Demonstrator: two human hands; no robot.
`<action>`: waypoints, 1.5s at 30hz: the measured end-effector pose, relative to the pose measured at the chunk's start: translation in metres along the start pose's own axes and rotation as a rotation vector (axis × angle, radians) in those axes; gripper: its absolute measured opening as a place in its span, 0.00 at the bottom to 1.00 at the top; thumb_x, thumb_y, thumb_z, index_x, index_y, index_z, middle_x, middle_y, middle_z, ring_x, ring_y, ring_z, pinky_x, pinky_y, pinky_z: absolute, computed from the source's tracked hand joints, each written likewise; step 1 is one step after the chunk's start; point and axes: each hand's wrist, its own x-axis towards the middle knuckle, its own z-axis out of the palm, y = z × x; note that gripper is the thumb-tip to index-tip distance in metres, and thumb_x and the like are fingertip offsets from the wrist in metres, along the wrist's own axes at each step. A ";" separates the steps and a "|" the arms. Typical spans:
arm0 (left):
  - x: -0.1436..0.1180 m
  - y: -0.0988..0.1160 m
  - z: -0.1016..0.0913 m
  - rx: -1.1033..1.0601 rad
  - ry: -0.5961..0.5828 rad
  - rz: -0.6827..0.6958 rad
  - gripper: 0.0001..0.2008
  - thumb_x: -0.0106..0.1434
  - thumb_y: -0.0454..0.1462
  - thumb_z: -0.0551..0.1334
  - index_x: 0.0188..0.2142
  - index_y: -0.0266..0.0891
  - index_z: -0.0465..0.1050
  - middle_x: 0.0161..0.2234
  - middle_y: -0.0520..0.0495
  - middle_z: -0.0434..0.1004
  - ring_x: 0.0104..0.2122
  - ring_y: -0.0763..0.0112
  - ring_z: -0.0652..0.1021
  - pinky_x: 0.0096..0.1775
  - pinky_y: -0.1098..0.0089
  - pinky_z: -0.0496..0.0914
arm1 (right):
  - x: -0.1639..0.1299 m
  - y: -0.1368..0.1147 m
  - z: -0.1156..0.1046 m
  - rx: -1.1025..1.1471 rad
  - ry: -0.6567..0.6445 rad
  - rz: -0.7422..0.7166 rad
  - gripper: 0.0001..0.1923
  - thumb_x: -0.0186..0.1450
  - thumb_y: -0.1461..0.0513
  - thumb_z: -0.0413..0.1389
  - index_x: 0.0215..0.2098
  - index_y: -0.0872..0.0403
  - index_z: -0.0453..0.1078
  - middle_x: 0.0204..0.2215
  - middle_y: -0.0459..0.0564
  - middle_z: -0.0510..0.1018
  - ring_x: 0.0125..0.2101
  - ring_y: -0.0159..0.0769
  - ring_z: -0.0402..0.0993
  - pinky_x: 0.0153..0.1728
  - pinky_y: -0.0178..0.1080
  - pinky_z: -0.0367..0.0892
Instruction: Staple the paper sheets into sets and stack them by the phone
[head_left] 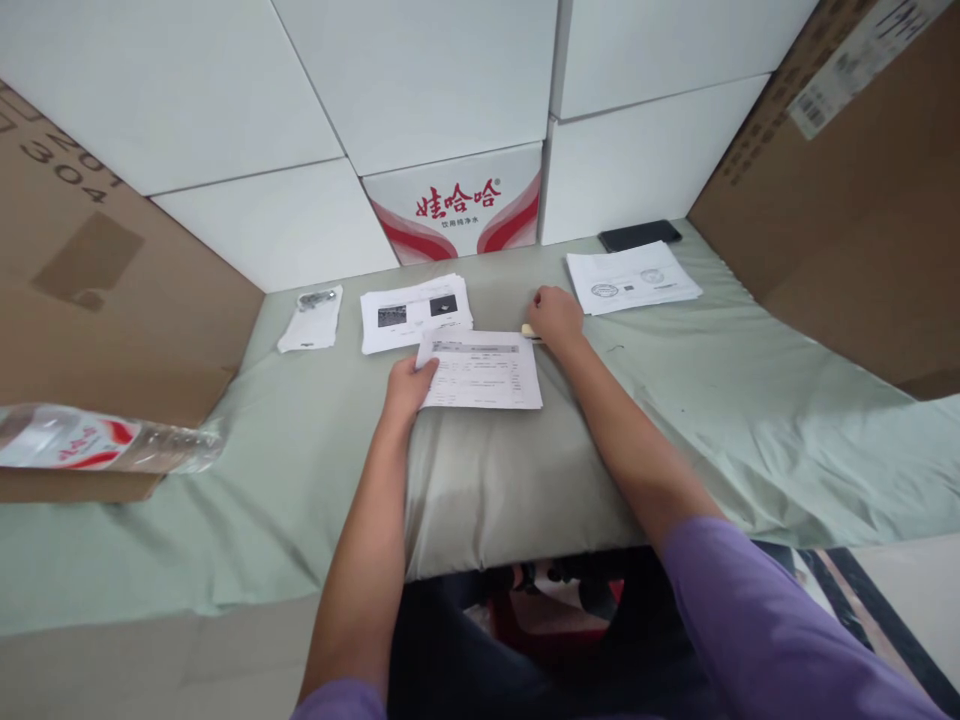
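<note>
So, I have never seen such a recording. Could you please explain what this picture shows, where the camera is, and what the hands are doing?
There is no machine here. A person wears one camera on the head, and it looks forward and down, so you see their own two arms reaching out.

They work at a table covered with a green cloth, walled in by white and brown boxes.

The left hand grips the left edge of a printed sheet lying in the middle. The right hand rests closed on a small pale thing at the sheet's top right corner; what it is cannot be told.

Further back lie a photo stack, a stamped stack, a black phone and a small bag. A water bottle lies on a box on the left.
</note>
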 end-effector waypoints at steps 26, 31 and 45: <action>-0.025 0.026 -0.008 0.319 -0.105 -0.013 0.15 0.53 0.40 0.68 0.39 0.35 0.84 0.39 0.37 0.85 0.40 0.48 0.83 0.45 0.56 0.75 | -0.001 -0.003 0.004 -0.018 0.043 0.047 0.19 0.74 0.63 0.42 0.51 0.57 0.73 0.50 0.64 0.77 0.50 0.51 0.73 0.48 0.47 0.66; -0.027 0.030 -0.007 0.313 -0.117 -0.010 0.13 0.54 0.39 0.68 0.38 0.36 0.84 0.38 0.38 0.85 0.40 0.48 0.83 0.45 0.57 0.75 | -0.001 -0.010 0.003 -0.087 -0.051 0.030 0.21 0.72 0.68 0.41 0.55 0.57 0.72 0.54 0.64 0.74 0.55 0.54 0.69 0.51 0.51 0.64; -0.020 0.022 -0.007 0.252 -0.113 0.024 0.13 0.53 0.40 0.68 0.36 0.36 0.84 0.35 0.39 0.85 0.39 0.49 0.83 0.45 0.58 0.75 | 0.004 -0.020 0.001 -0.136 -0.187 -0.021 0.20 0.71 0.68 0.45 0.57 0.55 0.70 0.49 0.64 0.79 0.48 0.48 0.77 0.45 0.43 0.67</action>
